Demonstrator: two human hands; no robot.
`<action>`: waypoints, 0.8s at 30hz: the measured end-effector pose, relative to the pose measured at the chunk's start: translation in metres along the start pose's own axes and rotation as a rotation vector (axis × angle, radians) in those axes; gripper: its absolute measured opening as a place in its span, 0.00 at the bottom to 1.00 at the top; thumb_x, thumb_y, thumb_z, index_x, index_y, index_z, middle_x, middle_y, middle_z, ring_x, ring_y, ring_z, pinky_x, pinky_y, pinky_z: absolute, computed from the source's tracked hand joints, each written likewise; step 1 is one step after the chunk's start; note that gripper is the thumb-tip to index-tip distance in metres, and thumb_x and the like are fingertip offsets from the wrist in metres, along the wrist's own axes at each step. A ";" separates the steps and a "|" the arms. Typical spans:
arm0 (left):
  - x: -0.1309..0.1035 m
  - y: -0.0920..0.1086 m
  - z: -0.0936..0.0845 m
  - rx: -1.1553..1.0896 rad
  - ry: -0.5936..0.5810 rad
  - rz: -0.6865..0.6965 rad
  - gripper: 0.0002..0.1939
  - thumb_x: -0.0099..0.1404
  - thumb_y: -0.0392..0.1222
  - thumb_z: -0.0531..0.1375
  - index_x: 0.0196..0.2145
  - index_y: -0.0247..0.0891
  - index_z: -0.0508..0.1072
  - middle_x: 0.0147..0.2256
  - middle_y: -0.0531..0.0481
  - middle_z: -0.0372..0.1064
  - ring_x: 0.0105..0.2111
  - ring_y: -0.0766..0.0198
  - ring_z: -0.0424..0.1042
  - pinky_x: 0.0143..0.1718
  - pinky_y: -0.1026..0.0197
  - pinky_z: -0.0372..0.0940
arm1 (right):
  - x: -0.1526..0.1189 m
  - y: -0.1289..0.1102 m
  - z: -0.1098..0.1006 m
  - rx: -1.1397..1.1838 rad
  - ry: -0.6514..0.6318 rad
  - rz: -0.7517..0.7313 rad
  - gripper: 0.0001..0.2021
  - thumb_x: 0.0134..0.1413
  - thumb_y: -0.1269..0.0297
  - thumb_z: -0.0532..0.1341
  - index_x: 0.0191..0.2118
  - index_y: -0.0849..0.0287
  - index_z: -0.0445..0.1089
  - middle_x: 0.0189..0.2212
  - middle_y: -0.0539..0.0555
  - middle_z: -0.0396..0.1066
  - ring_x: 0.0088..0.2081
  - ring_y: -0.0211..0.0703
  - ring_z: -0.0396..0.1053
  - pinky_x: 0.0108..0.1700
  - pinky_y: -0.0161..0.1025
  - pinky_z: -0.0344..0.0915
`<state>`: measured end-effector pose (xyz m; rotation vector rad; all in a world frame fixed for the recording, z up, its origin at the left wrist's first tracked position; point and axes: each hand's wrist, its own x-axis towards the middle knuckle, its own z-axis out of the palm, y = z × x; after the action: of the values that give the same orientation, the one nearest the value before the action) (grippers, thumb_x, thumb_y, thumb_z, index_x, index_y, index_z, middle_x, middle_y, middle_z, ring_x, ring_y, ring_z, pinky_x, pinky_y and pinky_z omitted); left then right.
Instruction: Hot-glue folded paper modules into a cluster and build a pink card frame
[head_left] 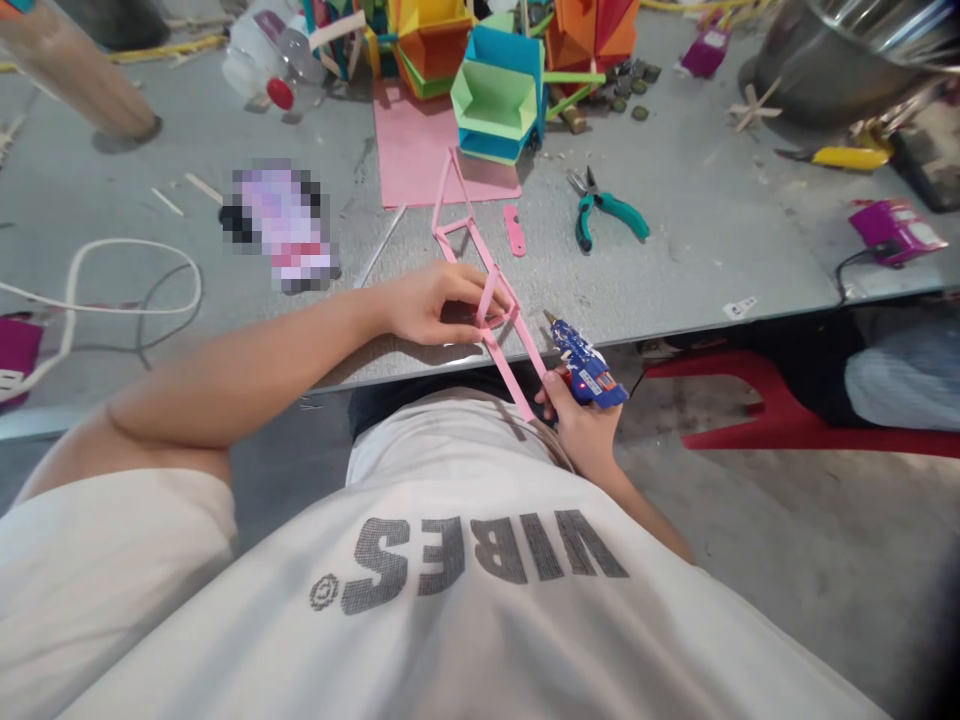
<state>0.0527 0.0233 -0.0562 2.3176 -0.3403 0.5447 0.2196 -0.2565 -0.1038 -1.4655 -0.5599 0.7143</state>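
A frame of narrow pink strips (453, 228) stretches from the tabletop out past the table's near edge, where two strips stick out free. My left hand (431, 305) pinches it near a crosspiece, thumb and fingers closed round the joint. Below the table edge, my right hand (586, 425) is wrapped round a blue hot glue gun (589, 368), whose nozzle points up and left over the table. My right thumb lies against the end of one pink strip; whether it grips that strip I cannot tell. A small pink flat piece (514, 231) lies beside the frame.
Green-handled pliers (611, 208), pink paper (405, 150) and folded paper shapes (499, 95) lie beyond my hands. A blurred-out phone-like object (285, 225) and a white cable (71, 290) are at left. A metal pot (825, 70) and a yellow cutter (847, 158) stand right.
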 end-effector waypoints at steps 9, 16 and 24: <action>0.002 -0.008 0.010 0.154 0.019 0.039 0.27 0.79 0.69 0.70 0.59 0.46 0.91 0.58 0.34 0.89 0.58 0.42 0.88 0.64 0.40 0.75 | 0.007 0.015 -0.013 -0.199 0.028 -0.162 0.23 0.66 0.36 0.76 0.38 0.51 0.75 0.25 0.47 0.74 0.24 0.41 0.68 0.27 0.43 0.69; -0.003 -0.011 0.013 0.262 -0.002 -0.044 0.26 0.74 0.66 0.70 0.61 0.51 0.90 0.61 0.37 0.87 0.62 0.36 0.82 0.68 0.34 0.65 | 0.080 -0.031 -0.070 -0.906 -0.040 -0.676 0.17 0.72 0.41 0.65 0.48 0.49 0.73 0.36 0.57 0.81 0.37 0.57 0.79 0.46 0.53 0.75; 0.000 -0.008 0.014 0.182 -0.014 -0.029 0.21 0.74 0.61 0.72 0.56 0.48 0.90 0.61 0.33 0.85 0.59 0.38 0.83 0.64 0.36 0.73 | 0.192 -0.088 -0.078 -1.496 -0.321 -0.683 0.29 0.62 0.70 0.64 0.68 0.56 0.69 0.60 0.71 0.83 0.60 0.73 0.81 0.69 0.70 0.66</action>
<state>0.0601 0.0189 -0.0698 2.4982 -0.2727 0.5662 0.4146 -0.1677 -0.0364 -2.2426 -1.9942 -0.1757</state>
